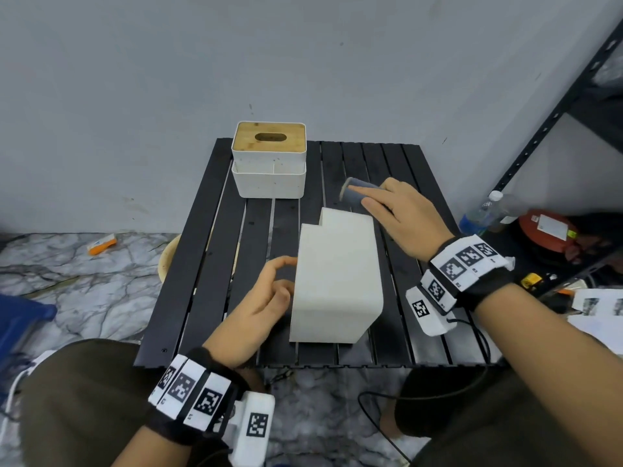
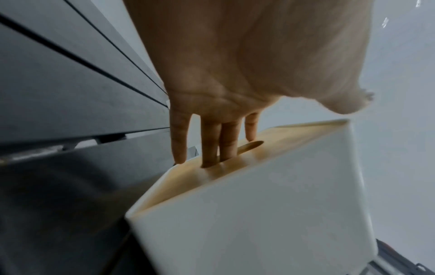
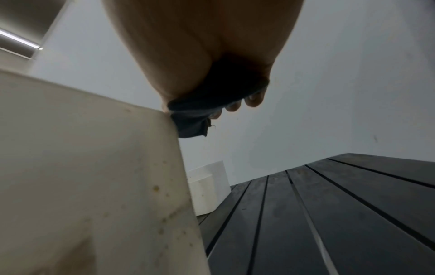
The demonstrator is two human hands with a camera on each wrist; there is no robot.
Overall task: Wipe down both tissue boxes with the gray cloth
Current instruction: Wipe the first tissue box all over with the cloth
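The black slatted table (image 1: 340, 156) fills the middle of the head view, its near edge partly covered by both forearms. On it, just right of the left hand's fingertips, the nearer tissue box (image 1: 337, 278) lies tipped on its side, a plain white face up; its wooden lid is turned toward the left hand and hidden from the head camera, showing only in the left wrist view as a tan panel with a slot. Beyond the fingers of both hands, at the table's far edge, the second tissue box (image 1: 269, 160) stands upright with its wooden lid on top. The left hand (image 1: 261, 306) rests against the hidden lid, fingers (image 2: 210, 143) straight, two of them reaching into the slot; how deep they go cannot be made out. The right hand (image 1: 401, 217) is at the box's far right corner, its fingers curled round the gray cloth (image 1: 355, 194), which is bunched into a roll. In the right wrist view the cloth touches the box's corner, most of it buried in the palm, only fingertips showing.
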